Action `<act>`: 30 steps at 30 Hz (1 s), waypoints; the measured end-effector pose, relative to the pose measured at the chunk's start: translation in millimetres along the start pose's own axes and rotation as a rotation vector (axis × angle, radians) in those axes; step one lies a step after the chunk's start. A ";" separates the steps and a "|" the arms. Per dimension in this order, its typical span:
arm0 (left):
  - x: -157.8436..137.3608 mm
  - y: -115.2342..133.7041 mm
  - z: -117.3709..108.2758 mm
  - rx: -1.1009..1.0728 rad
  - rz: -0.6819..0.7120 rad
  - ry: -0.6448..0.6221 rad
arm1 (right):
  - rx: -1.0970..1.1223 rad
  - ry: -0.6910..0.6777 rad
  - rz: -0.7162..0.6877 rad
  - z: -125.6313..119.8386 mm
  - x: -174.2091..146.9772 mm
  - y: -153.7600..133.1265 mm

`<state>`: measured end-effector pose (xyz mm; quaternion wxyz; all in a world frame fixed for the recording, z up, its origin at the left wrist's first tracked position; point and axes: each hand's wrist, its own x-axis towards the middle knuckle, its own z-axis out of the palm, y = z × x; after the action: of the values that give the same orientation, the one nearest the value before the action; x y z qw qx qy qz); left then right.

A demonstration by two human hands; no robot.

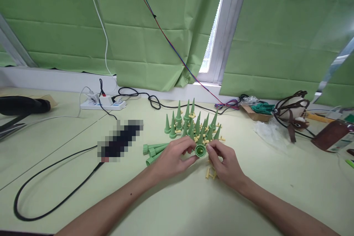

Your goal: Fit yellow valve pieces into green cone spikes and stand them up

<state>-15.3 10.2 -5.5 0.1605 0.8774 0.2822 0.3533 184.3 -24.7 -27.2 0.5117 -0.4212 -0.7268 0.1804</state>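
My left hand point(179, 155) pinches a green plastic cone point(200, 151) by its rim. The cone's round open end faces me, and a small yellowish bit shows inside it. Close to the right side of that rim, my right hand point(223, 158) has thumb and forefinger pressed together; what they hold, if anything, is hidden. Behind both hands stand several upright green cones point(179, 112), many with small yellow valve-like pieces point(221, 138) at their bases. Loose yellow pieces point(208, 173) lie beside my right hand. Several more green cones point(155, 151) lie on their sides left of my left hand.
On the left, a pixelated dark object point(120, 141) joins a looping black cable point(19, 199). A white power strip point(103, 104) stands at the back wall. Toward the right are a cardboard box point(256, 115), clear plastic wrap point(272, 132) and a brown bottle point(333, 135).
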 end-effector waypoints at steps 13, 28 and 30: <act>4.0 8.2 -2.6 -0.065 -0.052 -0.052 | 0.009 0.060 -0.035 0.2 -2.2 -0.7; 4.0 11.0 -7.2 -0.192 -0.275 -0.195 | -0.025 0.045 -0.102 0.1 -3.5 -1.5; 4.1 10.8 -6.9 -0.190 -0.272 -0.205 | -0.024 0.043 -0.116 0.3 -3.0 -1.2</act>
<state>-13.7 4.8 6.7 0.3166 0.8435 0.3456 0.2624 183.9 -27.8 -28.3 0.5319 -0.3881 -0.7409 0.1327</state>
